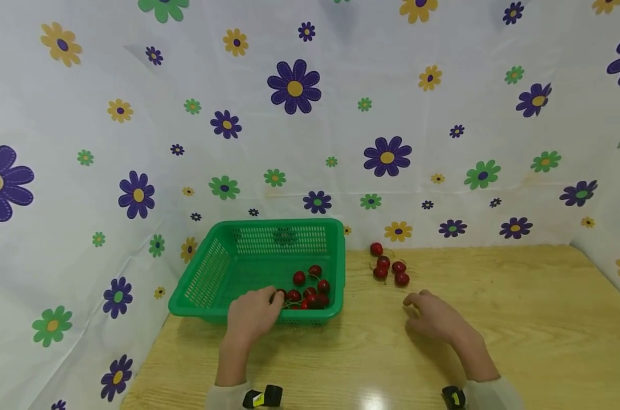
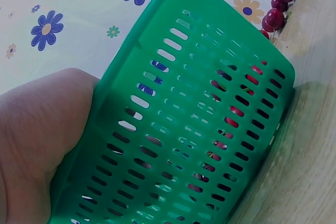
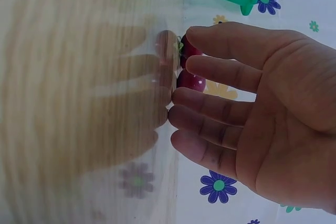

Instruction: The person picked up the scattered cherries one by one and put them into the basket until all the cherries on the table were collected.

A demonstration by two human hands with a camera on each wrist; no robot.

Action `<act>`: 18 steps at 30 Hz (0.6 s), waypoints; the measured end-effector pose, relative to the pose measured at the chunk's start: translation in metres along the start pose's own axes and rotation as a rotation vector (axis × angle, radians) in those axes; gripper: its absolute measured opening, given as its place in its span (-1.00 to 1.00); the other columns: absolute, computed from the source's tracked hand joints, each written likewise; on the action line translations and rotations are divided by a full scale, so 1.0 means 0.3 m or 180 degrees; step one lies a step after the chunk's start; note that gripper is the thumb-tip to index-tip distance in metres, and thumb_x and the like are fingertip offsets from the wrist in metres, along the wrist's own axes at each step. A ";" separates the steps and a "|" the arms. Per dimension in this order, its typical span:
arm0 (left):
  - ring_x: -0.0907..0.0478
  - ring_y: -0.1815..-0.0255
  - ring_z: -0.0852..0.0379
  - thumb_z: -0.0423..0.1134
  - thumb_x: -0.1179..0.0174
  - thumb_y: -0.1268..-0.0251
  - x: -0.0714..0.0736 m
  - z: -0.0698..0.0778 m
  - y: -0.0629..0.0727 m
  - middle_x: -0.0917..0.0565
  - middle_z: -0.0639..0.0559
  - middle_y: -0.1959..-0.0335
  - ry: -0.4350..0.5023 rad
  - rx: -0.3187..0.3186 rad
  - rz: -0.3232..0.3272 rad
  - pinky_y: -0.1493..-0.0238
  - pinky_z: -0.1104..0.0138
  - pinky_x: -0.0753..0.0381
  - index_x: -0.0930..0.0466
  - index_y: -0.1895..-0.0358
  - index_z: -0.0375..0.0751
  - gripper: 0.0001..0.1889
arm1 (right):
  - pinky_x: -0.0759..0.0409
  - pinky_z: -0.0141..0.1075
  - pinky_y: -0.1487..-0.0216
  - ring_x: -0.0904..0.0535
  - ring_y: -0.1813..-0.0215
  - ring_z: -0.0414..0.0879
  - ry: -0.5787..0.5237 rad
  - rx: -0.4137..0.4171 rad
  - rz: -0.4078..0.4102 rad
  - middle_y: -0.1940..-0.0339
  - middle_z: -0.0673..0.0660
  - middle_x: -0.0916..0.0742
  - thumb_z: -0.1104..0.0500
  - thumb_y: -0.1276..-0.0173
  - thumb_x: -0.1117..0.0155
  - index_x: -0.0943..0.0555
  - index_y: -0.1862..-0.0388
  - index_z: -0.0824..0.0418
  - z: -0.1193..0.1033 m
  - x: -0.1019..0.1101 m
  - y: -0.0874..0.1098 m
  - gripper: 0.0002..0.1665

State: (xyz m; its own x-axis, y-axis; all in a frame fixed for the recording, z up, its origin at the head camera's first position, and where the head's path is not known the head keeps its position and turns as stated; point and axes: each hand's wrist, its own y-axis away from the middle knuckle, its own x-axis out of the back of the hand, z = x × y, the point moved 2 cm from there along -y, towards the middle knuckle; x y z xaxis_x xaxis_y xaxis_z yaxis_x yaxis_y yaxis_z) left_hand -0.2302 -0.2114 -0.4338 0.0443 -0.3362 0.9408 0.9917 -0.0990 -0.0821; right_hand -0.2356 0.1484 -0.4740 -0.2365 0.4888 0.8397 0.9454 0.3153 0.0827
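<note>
My left hand (image 1: 253, 313) reaches over the near rim of a green plastic basket (image 1: 223, 312). Its fingertips are hidden inside, close to a group of red cherries (image 1: 293, 295) in the front right part. In the left wrist view, the palm (image 2: 42, 124) lies at the rim and the perforated wall hides the fingers. To the right, my right hand (image 1: 435, 319) is low over the wooden table, its fingers slightly bent and apart with nothing held. Just beyond it lie several loose cherries (image 1: 399, 267) with stems; some show behind the fingers in the right wrist view.
A white cloth (image 1: 330, 136) with purple, yellow and green flowers hangs behind the wooden table (image 1: 520, 319) and along its left side. The basket stands on the left part of the table, near the cloth.
</note>
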 end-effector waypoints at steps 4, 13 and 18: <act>-0.40 0.63 0.11 -0.05 0.07 -0.53 0.002 0.001 0.000 -0.44 0.10 0.66 0.0014 0.0008 -0.0018 0.55 0.19 -0.37 -0.63 0.25 -0.05 -0.70 | -0.58 0.06 -0.04 -0.60 0.02 0.12 0.0015 -0.0006 0.0001 0.06 0.24 -0.64 0.23 -0.21 -0.38 -0.61 -0.07 0.33 0.001 0.002 0.000 -0.57; -0.34 0.67 0.11 -0.05 0.06 -0.52 0.004 0.002 -0.003 -0.38 0.10 0.70 -0.0007 -0.0015 0.0021 0.59 0.23 -0.27 -0.54 0.40 -0.01 -0.70 | -0.55 0.12 -0.10 -0.59 -0.08 0.19 -0.0133 -0.0098 0.0095 -0.14 0.40 -0.55 0.21 -0.23 -0.33 -0.52 -0.20 0.38 0.009 0.011 0.003 -0.44; -0.32 0.70 0.10 -0.05 0.06 -0.52 0.003 0.002 -0.004 -0.35 0.09 0.72 0.0014 -0.0036 0.0019 0.61 0.25 -0.23 -0.47 0.48 0.00 -0.67 | -0.54 0.16 -0.11 -0.59 -0.08 0.20 -0.0214 -0.0192 0.0144 -0.24 0.48 -0.45 0.18 -0.27 -0.32 -0.45 -0.30 0.38 0.026 0.022 0.009 -0.36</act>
State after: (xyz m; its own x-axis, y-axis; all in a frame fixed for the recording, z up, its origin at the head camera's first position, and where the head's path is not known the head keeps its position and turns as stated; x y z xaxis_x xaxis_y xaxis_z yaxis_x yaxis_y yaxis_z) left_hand -0.2312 -0.2111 -0.4326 0.0496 -0.3410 0.9388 0.9900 -0.1075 -0.0914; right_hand -0.2364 0.1587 -0.4724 -0.2059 0.5557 0.8055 0.9667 0.2431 0.0793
